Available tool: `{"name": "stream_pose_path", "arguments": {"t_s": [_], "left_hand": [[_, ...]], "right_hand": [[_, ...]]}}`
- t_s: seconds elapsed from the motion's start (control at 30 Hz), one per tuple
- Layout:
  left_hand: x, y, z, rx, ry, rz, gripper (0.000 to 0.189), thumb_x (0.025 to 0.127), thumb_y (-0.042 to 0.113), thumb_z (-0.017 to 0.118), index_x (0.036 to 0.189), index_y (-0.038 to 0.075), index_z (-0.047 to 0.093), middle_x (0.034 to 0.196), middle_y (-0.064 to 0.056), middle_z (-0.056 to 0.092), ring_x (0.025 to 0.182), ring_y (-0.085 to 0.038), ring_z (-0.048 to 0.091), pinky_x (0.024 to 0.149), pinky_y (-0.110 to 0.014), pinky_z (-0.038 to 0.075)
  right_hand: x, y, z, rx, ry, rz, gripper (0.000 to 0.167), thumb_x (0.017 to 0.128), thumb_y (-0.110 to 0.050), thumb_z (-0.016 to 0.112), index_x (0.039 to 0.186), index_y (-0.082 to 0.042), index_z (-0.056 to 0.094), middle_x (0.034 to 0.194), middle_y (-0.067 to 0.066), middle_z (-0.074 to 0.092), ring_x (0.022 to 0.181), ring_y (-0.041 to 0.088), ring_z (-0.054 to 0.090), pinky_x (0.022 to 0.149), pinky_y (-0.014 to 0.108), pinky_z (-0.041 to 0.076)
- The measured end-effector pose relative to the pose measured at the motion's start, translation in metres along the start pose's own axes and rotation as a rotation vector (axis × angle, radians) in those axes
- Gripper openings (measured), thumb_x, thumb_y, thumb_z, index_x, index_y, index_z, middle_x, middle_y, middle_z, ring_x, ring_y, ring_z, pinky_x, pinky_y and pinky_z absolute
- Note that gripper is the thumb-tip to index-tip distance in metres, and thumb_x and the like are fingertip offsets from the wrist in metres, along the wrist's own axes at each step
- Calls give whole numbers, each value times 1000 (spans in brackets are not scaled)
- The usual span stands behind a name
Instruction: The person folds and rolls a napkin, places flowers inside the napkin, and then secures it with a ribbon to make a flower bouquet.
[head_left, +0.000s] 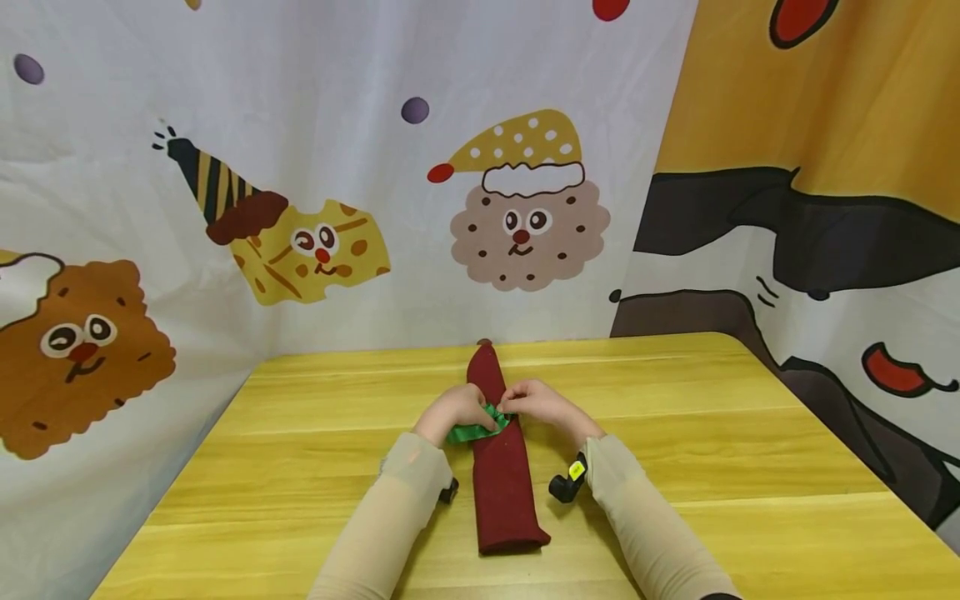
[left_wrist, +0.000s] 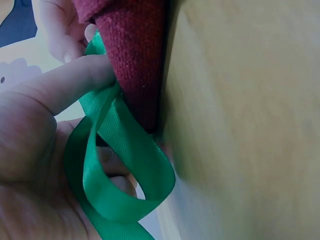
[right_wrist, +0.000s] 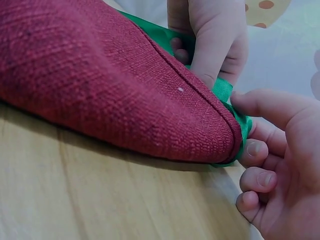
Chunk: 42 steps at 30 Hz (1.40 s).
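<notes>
A long dark red cloth bundle (head_left: pixel 510 492), folded or rolled up, lies lengthwise on the table with its narrow end away from me. Across its middle runs a shiny green ribbon (head_left: pixel 468 433). From the left side, my left hand (head_left: pixel 459 408) grips the ribbon; in the left wrist view its thumb presses on it by the cloth, and a loop of ribbon (left_wrist: pixel 112 205) hangs over the fingers. At the bundle's right edge, my right hand (right_wrist: pixel 300 145) pinches the ribbon between thumb and forefinger, other fingers curled. Part of the ribbon is hidden behind the hands.
The yellow wood-grain table (head_left: pixel 315 467) reaches back to a white curtain (head_left: pixel 330 167) printed with cartoon food. A black wrist camera (head_left: pixel 566 487) sits at my right cuff, close over the tabletop. Beige sleeves (head_left: pixel 652 517) cover both forearms.
</notes>
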<state>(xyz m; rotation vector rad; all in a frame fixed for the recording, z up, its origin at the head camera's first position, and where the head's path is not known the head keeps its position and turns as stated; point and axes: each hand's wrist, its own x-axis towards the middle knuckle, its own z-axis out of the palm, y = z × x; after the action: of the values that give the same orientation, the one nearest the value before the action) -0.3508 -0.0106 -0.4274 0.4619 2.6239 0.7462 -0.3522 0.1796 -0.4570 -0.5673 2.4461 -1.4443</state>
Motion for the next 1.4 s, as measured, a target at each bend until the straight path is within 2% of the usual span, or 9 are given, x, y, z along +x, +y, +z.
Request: {"name": "stream_pose_path", "arguments": {"t_s": [0.17,0.3,0.47,0.53,0.6,0.87,1.07,1.4], "left_hand": [[-1,1,1,8,12,-14,55,82,23,77,52,16,31,50,4,20,44,-11,16,46,-27,25],[-1,1,1,16,19,-16,55,83,22,76,53,16,30,51,4,19,46,-11,14,46,-27,23],[1,1,1,5,31,-28,55,83,21,75,54,16,28,52,4,17,47,-12,13,46,-27,21],[1,1,1,-2,36,-32,54,83,20,74,54,16,28,52,4,18,47,-11,13,46,-27,21],[1,1,2,-2,42,-32,54,83,20,73,54,16,28,52,4,18,46,-11,13,46,-27,21],[-2,1,0,-11,35,-12,51,84,19,71,54,16,29,52,5,19,46,-11,15,46,-27,22],[-6,2,-1,-37,15,-3,56,82,29,77,53,17,30,51,5,20,46,-11,18,47,-27,25],[-7,10,1,44,31,-19,57,82,30,78,55,16,30,52,5,18,47,-11,15,49,-27,23]], "right_hand": [[0,1,0,44,-25,13,13,90,-14,68,94,-2,69,85,1,64,77,16,51,71,30,42],[-1,1,-1,46,-12,30,14,94,-15,63,96,-3,69,73,-1,56,62,13,42,60,27,38],[0,4,-3,67,12,52,29,100,-22,54,76,-8,58,58,-3,37,49,12,31,54,26,32],[1,5,-2,77,17,51,33,101,-22,52,70,-10,50,57,-3,35,49,12,30,54,26,32],[1,5,-2,84,24,44,34,101,-20,52,69,-10,47,56,-4,35,50,12,31,55,26,32],[-1,3,-3,78,30,35,23,99,-14,52,87,0,65,55,-4,36,48,11,31,53,25,32],[0,5,-3,69,21,21,24,100,-15,52,87,-1,66,54,-4,35,46,11,28,52,25,30],[-1,4,-3,65,53,37,21,98,-14,54,85,-1,65,55,-4,36,47,11,29,52,24,30]]}}
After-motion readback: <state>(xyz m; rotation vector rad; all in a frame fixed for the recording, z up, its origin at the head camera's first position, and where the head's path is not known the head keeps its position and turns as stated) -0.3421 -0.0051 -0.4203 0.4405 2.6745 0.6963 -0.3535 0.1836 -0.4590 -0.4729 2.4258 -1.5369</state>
